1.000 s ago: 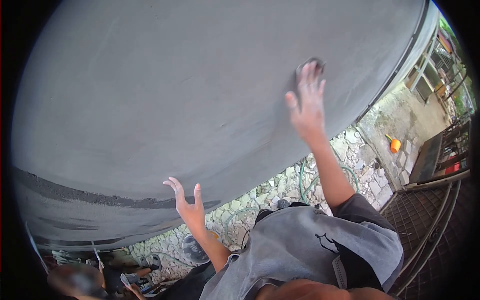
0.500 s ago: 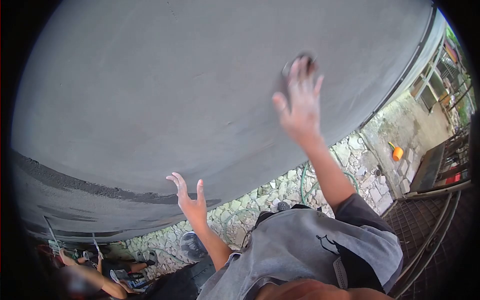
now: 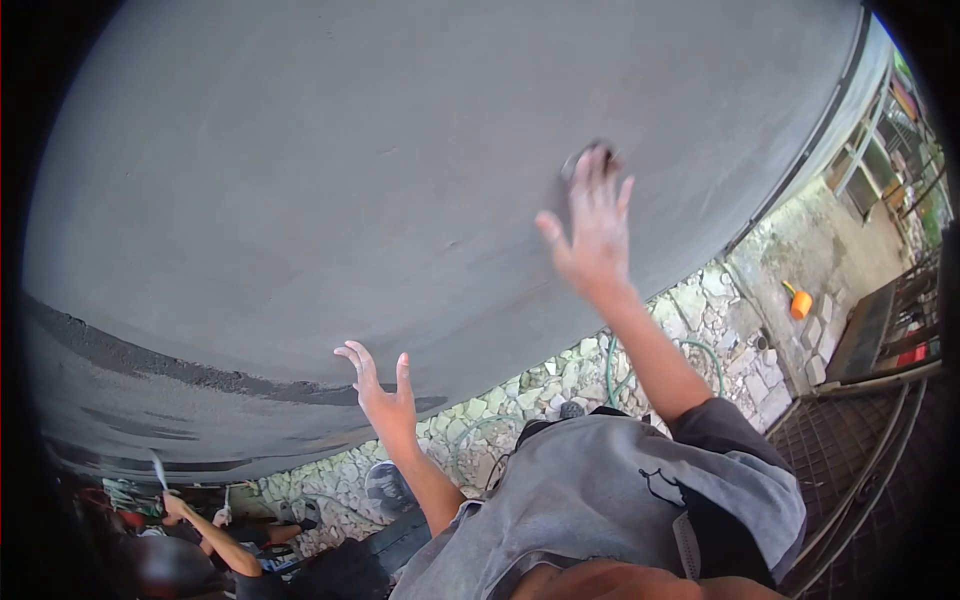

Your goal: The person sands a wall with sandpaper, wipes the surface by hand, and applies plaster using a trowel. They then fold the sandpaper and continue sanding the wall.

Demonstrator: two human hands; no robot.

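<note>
A smooth grey plastered wall [image 3: 330,180] fills most of the view. High against it, my right hand [image 3: 592,240] lies with fingers stretched over a small dark round object [image 3: 606,157], pressing it to the wall. Its thin rim shows past the fingertips; most of it is hidden, and I cannot tell its kind. Pale dust coats that hand. My left hand [image 3: 383,395] is raised near the wall's lower part, fingers and thumb apart, nothing in it. Just left of it runs a rough dark band [image 3: 200,372] of wetter plaster.
Broken stones [image 3: 540,392] cover the ground along the wall, with a green hose [image 3: 610,375] across them. An orange dipper [image 3: 799,303] lies on concrete at right, by loose blocks [image 3: 822,335]. At lower left, another person's arm [image 3: 215,540] holds a light blade-like tool [image 3: 159,470].
My right hand and the dark object have slid down and slightly left along the wall. My left hand stays almost in place. The other person's arm and tool have shifted.
</note>
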